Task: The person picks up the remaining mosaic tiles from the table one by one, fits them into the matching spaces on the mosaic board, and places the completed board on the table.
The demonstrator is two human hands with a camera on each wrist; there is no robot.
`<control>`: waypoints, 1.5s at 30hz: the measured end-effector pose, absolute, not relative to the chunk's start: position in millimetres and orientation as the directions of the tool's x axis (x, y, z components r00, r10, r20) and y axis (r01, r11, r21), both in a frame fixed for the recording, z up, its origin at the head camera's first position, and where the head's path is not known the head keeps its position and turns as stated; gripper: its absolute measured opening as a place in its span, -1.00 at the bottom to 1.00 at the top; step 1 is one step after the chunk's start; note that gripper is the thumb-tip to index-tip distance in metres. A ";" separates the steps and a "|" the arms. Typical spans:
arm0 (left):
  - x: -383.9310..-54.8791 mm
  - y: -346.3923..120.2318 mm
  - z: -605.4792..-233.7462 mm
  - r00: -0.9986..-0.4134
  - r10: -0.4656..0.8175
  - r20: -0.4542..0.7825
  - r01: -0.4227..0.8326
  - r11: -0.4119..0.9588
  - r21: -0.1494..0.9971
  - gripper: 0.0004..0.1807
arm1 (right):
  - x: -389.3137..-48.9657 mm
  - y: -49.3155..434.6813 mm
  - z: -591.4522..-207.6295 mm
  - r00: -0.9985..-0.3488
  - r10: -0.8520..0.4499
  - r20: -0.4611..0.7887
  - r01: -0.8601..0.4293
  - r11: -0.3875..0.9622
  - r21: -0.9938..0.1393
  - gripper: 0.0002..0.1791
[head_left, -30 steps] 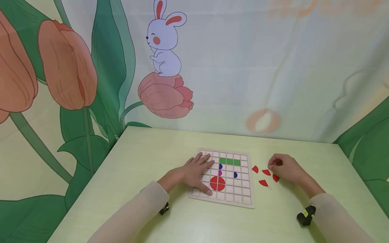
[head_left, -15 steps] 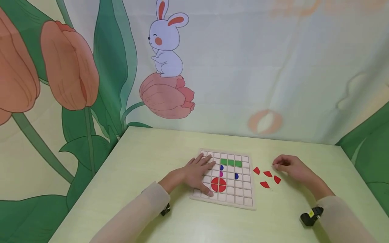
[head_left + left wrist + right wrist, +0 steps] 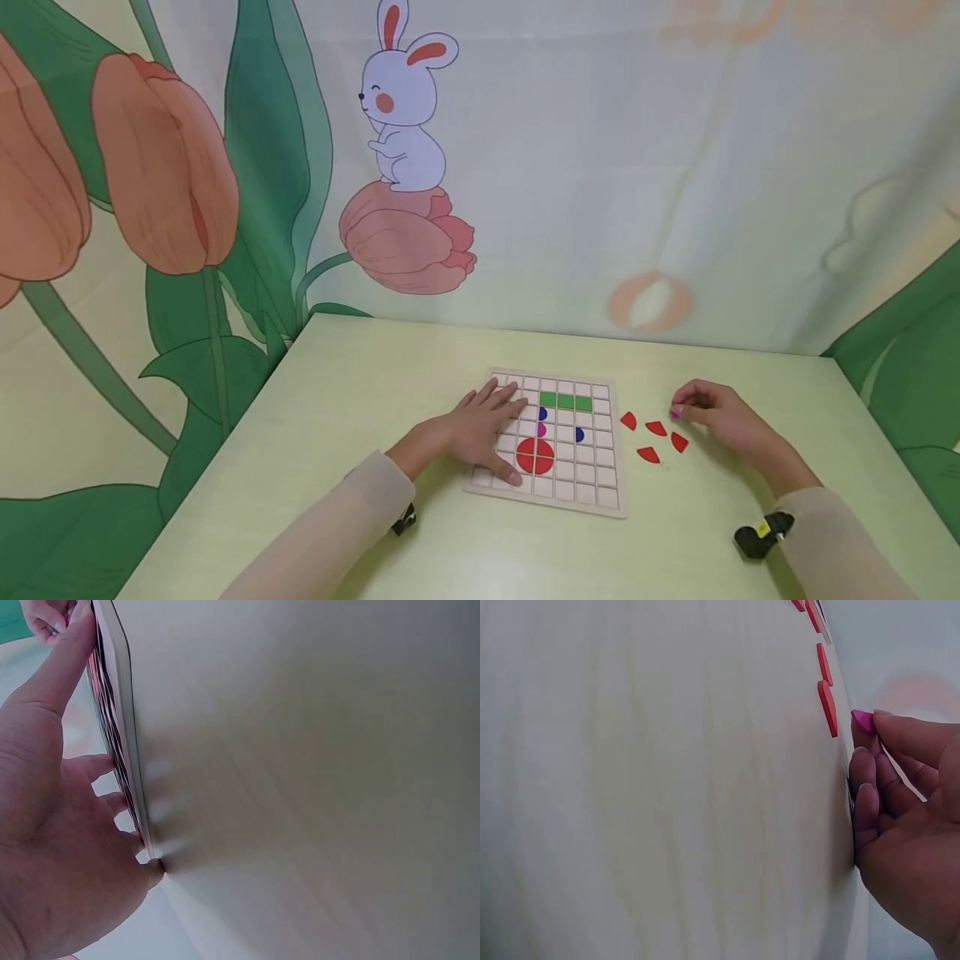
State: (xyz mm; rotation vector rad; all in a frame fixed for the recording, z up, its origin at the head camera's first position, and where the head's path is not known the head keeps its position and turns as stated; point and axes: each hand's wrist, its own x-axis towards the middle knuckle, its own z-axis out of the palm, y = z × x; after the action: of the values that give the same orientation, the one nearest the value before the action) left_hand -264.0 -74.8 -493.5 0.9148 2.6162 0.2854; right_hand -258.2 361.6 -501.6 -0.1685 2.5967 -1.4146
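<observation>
My left hand (image 3: 480, 429) lies spread over the left part of a wooden grid board (image 3: 587, 492), its fingers straight. In the left wrist view the fingertips (image 3: 112, 802) touch the board's edge and face. Thumb and forefinger of my right hand (image 3: 716, 412) pinch a small magenta piece (image 3: 864, 720), just above the table right of the board. On the board are a row of green squares (image 3: 566, 402), a red circle (image 3: 526, 447) made of quarter pieces, two blue half-rounds (image 3: 580, 435) and a magenta half-round (image 3: 542, 429).
Several red quarter pieces (image 3: 648, 455) lie loose on the pale table (image 3: 360, 375) between the board and my right hand. A printed curtain (image 3: 540, 208) with tulips and a rabbit hangs behind the table's far edge.
My right hand has shifted slightly right, away from the red pieces, and the magenta piece now shows between its fingertips. My left hand stays on the board.
</observation>
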 end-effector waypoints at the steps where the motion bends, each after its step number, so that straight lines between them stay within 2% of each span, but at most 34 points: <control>1: -264.1 -75.3 -493.8 -0.728 0.634 -0.261 0.563 0.770 0.302 0.41 | -258.3 360.8 -501.9 -0.979 -0.176 -0.106 -0.008 0.545 -0.839 -0.73; 6: -263.4 -76.0 -495.7 -0.730 0.628 -0.270 0.553 0.775 0.305 0.42 | -256.0 357.8 -506.7 -0.990 -0.118 -0.077 -0.001 0.550 -0.835 -0.72; 13: -262.8 -76.4 -498.0 -0.733 0.624 -0.269 0.550 0.778 0.305 0.42 | -251.7 347.3 -502.6 -0.997 -0.083 0.012 -0.055 0.545 -0.837 -0.71; 18: -262.5 -77.3 -498.4 -0.736 0.623 -0.266 0.550 0.779 0.301 0.42 | -253.7 328.1 -494.8 -0.994 -0.107 0.032 -0.084 0.530 -0.844 -0.70; 24: -262.4 -77.7 -498.2 -0.731 0.630 -0.262 0.553 0.772 0.312 0.43 | -255.0 300.6 -492.0 -0.991 -0.124 0.042 -0.101 0.520 -0.848 -0.80; 33: -265.5 -76.4 -495.2 -0.731 0.629 -0.264 0.556 0.774 0.304 0.43 | -265.9 272.6 -497.2 -0.971 -0.236 0.033 -0.152 0.504 -0.850 -0.88; 45: -265.7 -74.9 -494.1 -0.727 0.633 -0.264 0.558 0.770 0.310 0.43 | -272.0 247.7 -502.8 -0.970 -0.240 0.040 -0.174 0.572 -0.801 -0.95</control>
State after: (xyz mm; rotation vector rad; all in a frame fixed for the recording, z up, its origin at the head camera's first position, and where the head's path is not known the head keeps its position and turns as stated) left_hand -265.7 -74.9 -494.1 0.9114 2.6097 0.2962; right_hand -272.0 247.7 -502.8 -0.3589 2.7200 -1.3742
